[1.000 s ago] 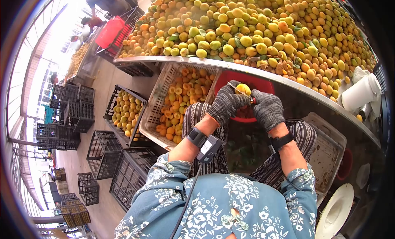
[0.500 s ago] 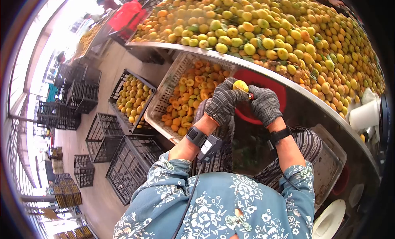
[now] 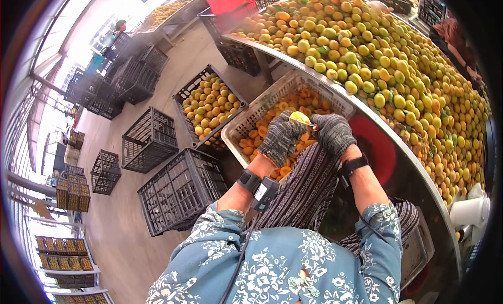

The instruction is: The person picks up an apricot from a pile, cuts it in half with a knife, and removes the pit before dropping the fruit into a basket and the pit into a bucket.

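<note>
In the head view, a yellow fruit [image 3: 299,117] was held above the white crate [image 3: 242,127] of halved fruit, gripped by the curled fingers of the gloved left hand [image 3: 280,139]. The gloved right hand [image 3: 331,134] was closed tightly on a knife [image 3: 309,125] set against the fruit, also above that crate. A red basin [image 3: 380,147] was seen just beside the crate.

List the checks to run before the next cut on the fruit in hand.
1. Yellow fruit gripped by the left hand: ok.
2. Knife gripped by the right hand: ok.
3. Gloves on both hands: ok.
4. Hands above the white crate of halved fruit: ok.
5. Left fingertips out of the blade's path: cannot tell.
</note>
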Available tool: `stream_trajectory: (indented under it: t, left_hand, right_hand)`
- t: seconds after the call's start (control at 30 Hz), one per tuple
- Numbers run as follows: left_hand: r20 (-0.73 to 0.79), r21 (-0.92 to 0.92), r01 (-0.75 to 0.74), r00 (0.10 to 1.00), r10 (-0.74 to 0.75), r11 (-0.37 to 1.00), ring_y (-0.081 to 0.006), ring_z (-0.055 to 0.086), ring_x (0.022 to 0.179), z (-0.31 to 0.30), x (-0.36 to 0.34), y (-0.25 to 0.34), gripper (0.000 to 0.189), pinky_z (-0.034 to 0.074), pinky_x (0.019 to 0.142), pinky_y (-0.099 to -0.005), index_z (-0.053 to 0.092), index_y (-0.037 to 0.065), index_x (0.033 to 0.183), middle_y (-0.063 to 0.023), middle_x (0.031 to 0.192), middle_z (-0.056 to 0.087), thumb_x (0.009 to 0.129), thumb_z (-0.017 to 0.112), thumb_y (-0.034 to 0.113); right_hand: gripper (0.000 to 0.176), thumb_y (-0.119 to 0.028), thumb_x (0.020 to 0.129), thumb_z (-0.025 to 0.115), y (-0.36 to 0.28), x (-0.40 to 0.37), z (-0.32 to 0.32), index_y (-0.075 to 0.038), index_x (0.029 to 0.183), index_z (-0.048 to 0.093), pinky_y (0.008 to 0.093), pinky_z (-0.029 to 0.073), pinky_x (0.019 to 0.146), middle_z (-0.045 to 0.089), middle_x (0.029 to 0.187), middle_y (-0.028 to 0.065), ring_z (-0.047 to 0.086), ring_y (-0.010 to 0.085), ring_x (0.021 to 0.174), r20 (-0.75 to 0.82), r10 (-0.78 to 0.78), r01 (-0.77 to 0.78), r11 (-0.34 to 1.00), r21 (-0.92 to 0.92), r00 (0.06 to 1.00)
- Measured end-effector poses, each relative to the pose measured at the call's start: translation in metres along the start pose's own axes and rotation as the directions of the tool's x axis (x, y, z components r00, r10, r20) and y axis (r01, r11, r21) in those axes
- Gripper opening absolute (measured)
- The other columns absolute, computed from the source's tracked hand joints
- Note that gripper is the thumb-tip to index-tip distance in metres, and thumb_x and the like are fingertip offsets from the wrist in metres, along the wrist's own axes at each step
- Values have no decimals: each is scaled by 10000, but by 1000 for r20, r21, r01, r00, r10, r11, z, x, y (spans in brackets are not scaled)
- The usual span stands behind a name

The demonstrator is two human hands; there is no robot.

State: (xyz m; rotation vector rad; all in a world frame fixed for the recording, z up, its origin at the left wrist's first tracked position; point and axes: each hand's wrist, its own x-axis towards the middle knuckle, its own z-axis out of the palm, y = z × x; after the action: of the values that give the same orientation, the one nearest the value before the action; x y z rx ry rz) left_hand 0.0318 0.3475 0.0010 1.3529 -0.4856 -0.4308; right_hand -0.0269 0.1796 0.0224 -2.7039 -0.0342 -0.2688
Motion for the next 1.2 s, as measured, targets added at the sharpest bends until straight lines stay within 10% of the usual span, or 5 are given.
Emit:
stream_trajectory:
  t: [0.17, 0.23, 0.63, 0.87, 1.2]
  left_hand:
    - [334, 716, -558, 802, 495, 420, -151, 603, 756, -4, -7, 17, 132, 482, 619, -305, 714, 100, 885, -18, 811, 632, 802, 629, 43]
    - [226, -199, 400, 907, -355, 895, -168, 609, 757, 9, -12, 53, 167, 484, 625, -318, 713, 102, 902, -35, 822, 640, 759, 658, 33]
    - [523, -101, 121, 851, -51, 987, -113, 574, 804, 141, -29, 49, 362, 495, 717, -287, 569, 74, 916, -28, 854, 634, 674, 830, 133]
    - [834, 304, -530, 550, 48, 792, -128, 584, 724, 270, -104, 15, 297, 502, 592, -325, 641, 83, 946, -21, 749, 618, 687, 776, 136]
    - [837, 547, 17, 23, -547, 837, -120, 613, 810, 347, -250, -59, 376, 519, 722, -256, 611, -13, 1065, -55, 887, 660, 721, 760, 15]
  right_hand:
    - [50, -173, 771, 594, 6, -1, 21, -124, 771, 588, 448, 486, 597, 617, 699, 144, 626, 361, 711, -113, -93, 87, 995, -57, 989]
    - [91, -190, 796, 576, 1, -9, 4, -120, 757, 620, 445, 500, 590, 638, 706, 140, 638, 350, 687, -79, -11, 2, 994, -112, 997]
    - [136, -168, 801, 618, -10, -149, -98, -79, 887, 673, 403, 499, 611, 641, 745, 177, 637, 370, 731, -360, 181, -152, 982, 108, 915]
    - [141, -161, 833, 629, -24, -334, -93, -25, 849, 665, 402, 453, 563, 627, 715, 180, 616, 333, 640, -568, 585, -532, 799, 280, 580]
    - [151, -118, 808, 612, -52, -521, 28, -62, 940, 658, 409, 484, 606, 624, 779, 202, 610, 387, 720, -496, 856, -769, 416, 485, 150]
